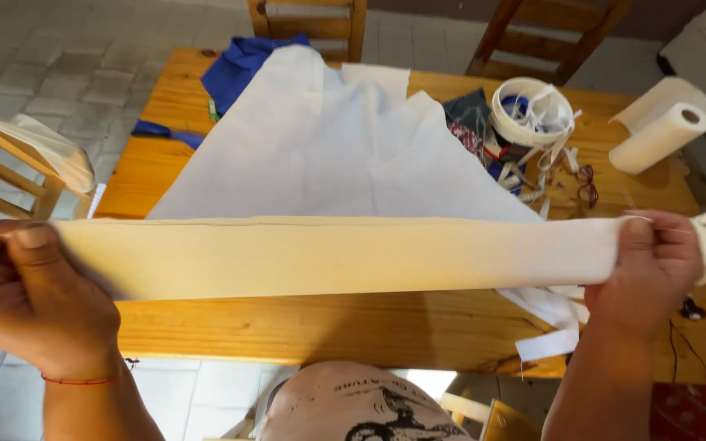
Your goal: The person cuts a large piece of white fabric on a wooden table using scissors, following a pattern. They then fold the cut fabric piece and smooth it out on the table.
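A long cream strip of fabric (337,255) is stretched taut across the view, above the near edge of a wooden table (304,327). My left hand (22,298) grips the strip's left end, thumb on top. At the right end my right hand (651,265) pinches it, and a short tail of the strip sticks out past the hand. Behind the strip a large white cloth (320,147) lies spread on the table, its near edge running along the strip's upper edge.
On the table lie a blue cloth (239,65) at the back, a white ring with tangled white strips (533,110), dark fabric scraps, a paper towel roll (659,126) and white offcuts (553,314). Wooden chairs (308,20) stand around.
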